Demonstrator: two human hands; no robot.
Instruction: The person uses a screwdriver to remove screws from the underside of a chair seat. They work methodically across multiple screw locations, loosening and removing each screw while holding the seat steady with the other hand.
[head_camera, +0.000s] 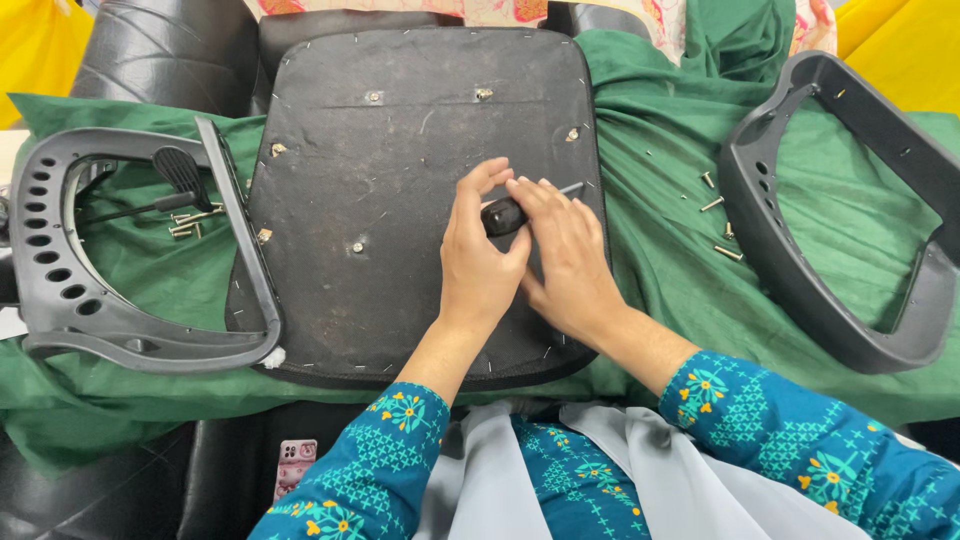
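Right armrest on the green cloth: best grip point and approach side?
Probably the long straight bar of the right armrest, taken from above on its inner side. The grey loop lies flat on the green cloth with an open middle, so fingers can wrap the bar there. Mind the loose screws beside that edge.

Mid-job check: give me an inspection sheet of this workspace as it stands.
Surface: green cloth over black seating.
Job's things: upturned chair seat base; black-handled tool on it.
Clutter: two armrests; loose screws; bolts and black lever.
Hands: left hand and right hand both on the tool.
Cables: nothing seen.
Surroundings: yellow fabric, patterned cloth behind.
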